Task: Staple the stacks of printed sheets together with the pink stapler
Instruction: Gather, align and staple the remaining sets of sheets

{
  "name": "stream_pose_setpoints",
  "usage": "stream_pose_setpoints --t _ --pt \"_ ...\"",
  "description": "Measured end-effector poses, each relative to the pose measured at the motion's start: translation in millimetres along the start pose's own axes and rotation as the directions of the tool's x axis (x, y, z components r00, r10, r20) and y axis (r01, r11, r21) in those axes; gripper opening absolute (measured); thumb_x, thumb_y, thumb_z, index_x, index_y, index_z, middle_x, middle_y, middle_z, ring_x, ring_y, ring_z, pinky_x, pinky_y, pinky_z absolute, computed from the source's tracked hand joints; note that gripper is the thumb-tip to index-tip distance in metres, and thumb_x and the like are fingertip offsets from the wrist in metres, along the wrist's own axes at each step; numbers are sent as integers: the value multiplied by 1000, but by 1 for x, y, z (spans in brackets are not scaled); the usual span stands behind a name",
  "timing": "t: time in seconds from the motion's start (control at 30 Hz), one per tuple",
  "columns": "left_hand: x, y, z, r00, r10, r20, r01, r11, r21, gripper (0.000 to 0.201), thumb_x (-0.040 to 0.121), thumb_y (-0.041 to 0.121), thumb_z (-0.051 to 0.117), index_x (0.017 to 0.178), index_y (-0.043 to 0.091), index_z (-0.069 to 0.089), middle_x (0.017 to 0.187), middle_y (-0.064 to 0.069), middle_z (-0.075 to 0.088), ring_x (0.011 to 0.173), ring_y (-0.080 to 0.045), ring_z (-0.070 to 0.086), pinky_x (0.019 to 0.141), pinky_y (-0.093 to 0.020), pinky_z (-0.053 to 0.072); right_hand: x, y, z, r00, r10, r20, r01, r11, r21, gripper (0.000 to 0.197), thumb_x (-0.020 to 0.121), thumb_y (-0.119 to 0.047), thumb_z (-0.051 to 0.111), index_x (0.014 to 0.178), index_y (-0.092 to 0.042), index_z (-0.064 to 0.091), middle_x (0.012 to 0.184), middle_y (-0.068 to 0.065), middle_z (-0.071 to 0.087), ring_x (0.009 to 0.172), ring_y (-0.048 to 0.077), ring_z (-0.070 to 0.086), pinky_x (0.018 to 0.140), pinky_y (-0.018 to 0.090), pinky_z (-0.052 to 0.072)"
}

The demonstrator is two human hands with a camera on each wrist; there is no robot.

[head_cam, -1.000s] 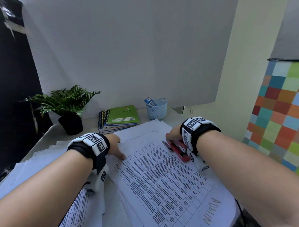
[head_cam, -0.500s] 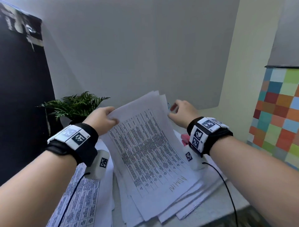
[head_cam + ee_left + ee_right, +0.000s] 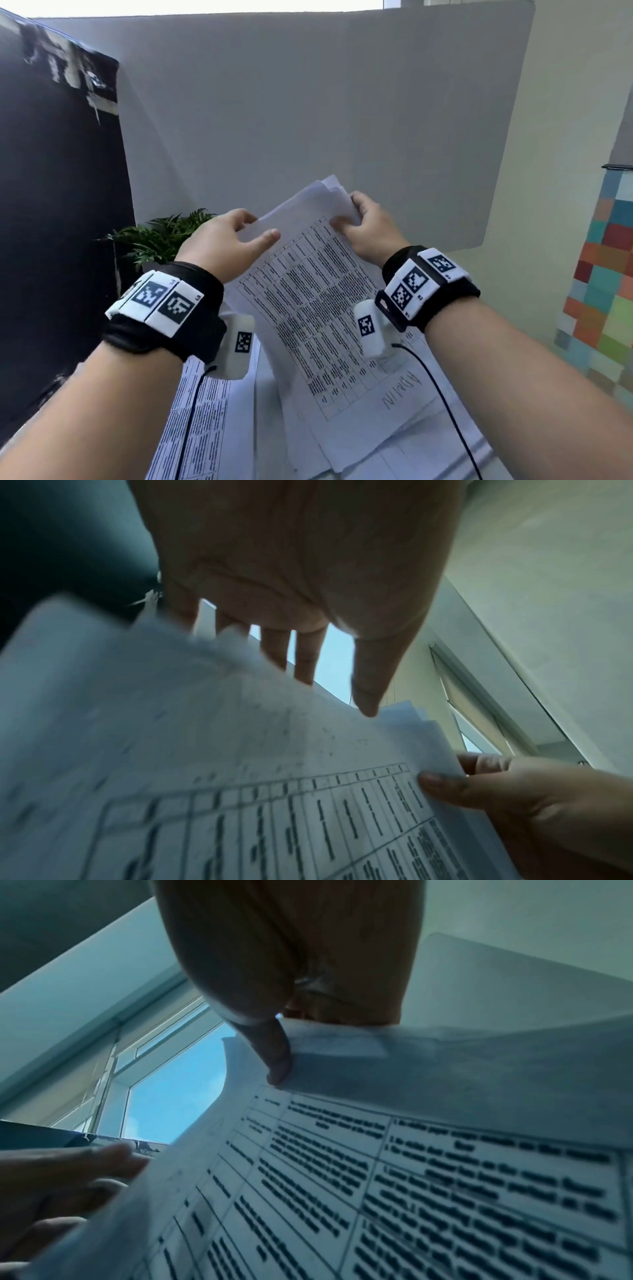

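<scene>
Stack of printed sheets (image 3: 308, 301) is raised above the desk (image 3: 479, 455), tilted, its lower edge over the loose papers (image 3: 205, 428) lying there. Right hand (image 3: 368, 228) pinches the stack's top right corner, thumb on the printed face. Left hand (image 3: 224, 243) has its grip at the top left edge: fingers behind the sheets, thumb in front. A potted plant (image 3: 161, 236) stands behind the left wrist.
</scene>
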State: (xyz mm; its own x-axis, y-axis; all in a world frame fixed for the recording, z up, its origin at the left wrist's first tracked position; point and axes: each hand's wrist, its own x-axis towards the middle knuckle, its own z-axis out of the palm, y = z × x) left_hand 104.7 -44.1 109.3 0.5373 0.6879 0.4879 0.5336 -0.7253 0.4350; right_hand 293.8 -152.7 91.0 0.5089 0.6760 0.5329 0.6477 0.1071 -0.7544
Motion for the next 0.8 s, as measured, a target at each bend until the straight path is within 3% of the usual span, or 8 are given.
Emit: stream_pose_setpoints --t 0.1,0.23,0.37,0.5,0.6,0.67,0.73,0.8 --pt "13 -8 4 999 8 -52 -11 998 -59 30 87 47 58 110 29 62 103 10 65 94 -15 61 85 -35 50 9 -3 8 994 -52 98 55 998 -25 8 92 -18 57 99 -17 53 86 -1 59 75 15 55 70 31 48" --pt "19 -16 20 995 11 -103 -40 959 -281 8 89 26 61 92 20 66 83 1 65 77 -18 58 65 -27 44 19 2 24 989 -51 138 51 999 1 11 89 -18 61 99 -16 54 88 -2 59 80 16 56 79 38 49" --pt "19 -26 34 991 -1 -132 -42 944 -327 10 89 23 62 93 18 68 80 8 64 78 -14 59 72 -29 48 24 15 49 978 -105 -179 73 982 -176 48 76 -23 71 117 -16 46 107 -2 44 102 18 50 90 36 45" --pt "17 -35 41 991 -27 -130 -24 926 -376 7 88 24 64 92 22 69 82 11 65 78 -12 59 75 -30 51 13 13 67 918 -186 -350 96 961 -259 27 77 -30 70 98 -19 56 102 0 48 96 18 52 85 33 46" --pt "15 -38 43 991 -43 -126 -18 895 -446 5 86 21 67 89 23 70 82 7 69 70 -11 60 76 -37 55 9 9 73 992 10 -127 -14 999 -34 12 79 -25 69 72 -22 60 76 -6 59 75 12 58 74 31 51" --pt "14 -38 44 992 -35 -118 -24 885 -465 7 85 20 68 89 25 69 82 7 69 68 -11 60 76 -39 57 7 9 77 987 155 47 -160 979 128 9 80 -23 70 73 -19 66 72 -6 65 74 12 63 73 29 53" --pt "13 -37 44 994 -10 -110 -43 882 -470 11 85 19 68 86 30 68 82 7 69 68 -11 60 75 -37 57 7 10 80 977 188 95 -204 960 194 10 80 -25 71 79 -14 71 72 -6 68 71 10 64 73 29 54" --pt "11 -34 44 993 38 -109 -86 877 -472 20 85 18 68 81 37 66 81 10 69 68 -9 60 72 -33 56 7 9 79 975 193 108 -215 942 259 14 80 -23 72 82 -9 73 61 -11 63 56 1 57 62 21 46"
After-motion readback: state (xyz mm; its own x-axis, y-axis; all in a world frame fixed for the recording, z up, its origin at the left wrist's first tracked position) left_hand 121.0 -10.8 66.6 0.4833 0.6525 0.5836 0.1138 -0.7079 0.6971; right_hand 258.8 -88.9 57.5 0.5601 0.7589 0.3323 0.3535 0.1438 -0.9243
